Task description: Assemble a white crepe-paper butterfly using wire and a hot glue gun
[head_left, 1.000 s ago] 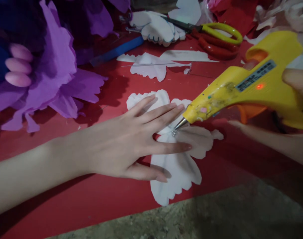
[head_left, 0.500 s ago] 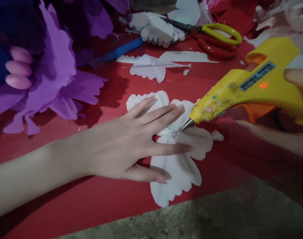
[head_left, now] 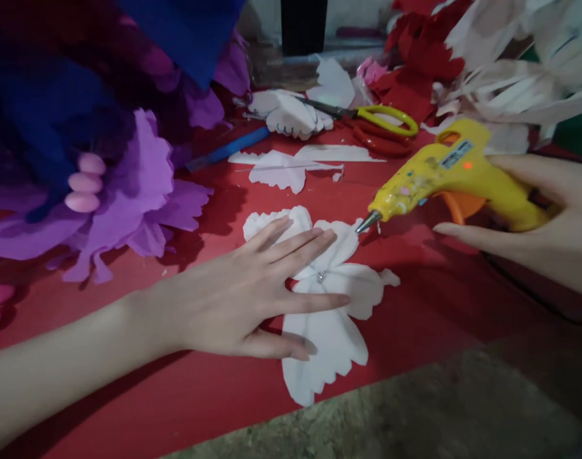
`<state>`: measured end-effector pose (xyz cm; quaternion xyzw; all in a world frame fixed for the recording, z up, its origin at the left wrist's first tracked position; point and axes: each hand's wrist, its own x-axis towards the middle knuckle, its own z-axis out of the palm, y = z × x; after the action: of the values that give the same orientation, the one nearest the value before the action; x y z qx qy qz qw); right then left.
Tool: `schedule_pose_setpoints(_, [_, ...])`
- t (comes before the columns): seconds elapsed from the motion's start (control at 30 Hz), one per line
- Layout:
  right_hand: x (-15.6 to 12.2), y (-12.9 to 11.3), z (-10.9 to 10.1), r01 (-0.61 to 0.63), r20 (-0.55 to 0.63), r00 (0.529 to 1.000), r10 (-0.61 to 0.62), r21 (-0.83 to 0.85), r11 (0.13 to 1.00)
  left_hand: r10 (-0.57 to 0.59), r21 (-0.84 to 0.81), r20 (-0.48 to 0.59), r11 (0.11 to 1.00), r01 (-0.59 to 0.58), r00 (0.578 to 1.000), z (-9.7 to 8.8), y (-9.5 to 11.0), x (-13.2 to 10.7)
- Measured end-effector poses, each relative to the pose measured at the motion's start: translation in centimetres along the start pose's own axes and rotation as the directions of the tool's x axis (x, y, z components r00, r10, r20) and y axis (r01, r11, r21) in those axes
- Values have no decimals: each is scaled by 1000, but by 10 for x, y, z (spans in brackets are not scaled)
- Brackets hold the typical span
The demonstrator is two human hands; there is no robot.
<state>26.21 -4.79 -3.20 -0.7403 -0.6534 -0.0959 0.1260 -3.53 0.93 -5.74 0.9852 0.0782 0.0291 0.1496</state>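
My left hand [head_left: 252,293] lies flat with fingers spread on white paper petals [head_left: 329,331] arranged on a red sheet [head_left: 176,382]. A small blob of glue [head_left: 322,276] sits where the petals meet, between my fingers. My right hand [head_left: 534,223] grips a yellow glue gun [head_left: 443,178] with an orange trigger and a lit red lamp. Its metal nozzle [head_left: 368,222] hangs above the petals' right edge, clear of the paper.
Purple paper flowers [head_left: 142,191] fill the left, with another person's pink-nailed fingers [head_left: 84,183] on them. Yellow-handled scissors [head_left: 386,118], red scissors, a blue strip [head_left: 228,150] and white cut-outs [head_left: 285,169] lie at the back. Bare concrete floor [head_left: 415,414] borders the sheet in front.
The glue gun has lifted off the petals' centre and drawn back up and to the right, leaving a glue blob. My left hand stays flat on the petals. The camera has tilted up.
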Motion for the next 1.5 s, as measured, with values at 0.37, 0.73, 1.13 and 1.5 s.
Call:
schedule_pose_setpoints(0.37, [24, 14, 32, -11, 5, 1000, 11, 56, 998, 19, 54, 36, 998, -21, 999, -5, 3, 0])
schedule_pose_setpoints(0.73, [15, -3, 38, 239, -229, 950, -214, 91, 967, 25, 95, 50, 995, -29, 998, -8, 4, 1])
schedule_pose_setpoints(1.13, [-15, -41, 34, 751, -199, 654, -730, 290, 594, -153, 240, -116, 955, 177, 981, -1, 51, -13])
schedule_pose_setpoints(1.5, [-18, -42, 30, 821, -333, 566, -754, 314, 477, -157, 320, -331, 909, 267, 931, 10, 64, -31])
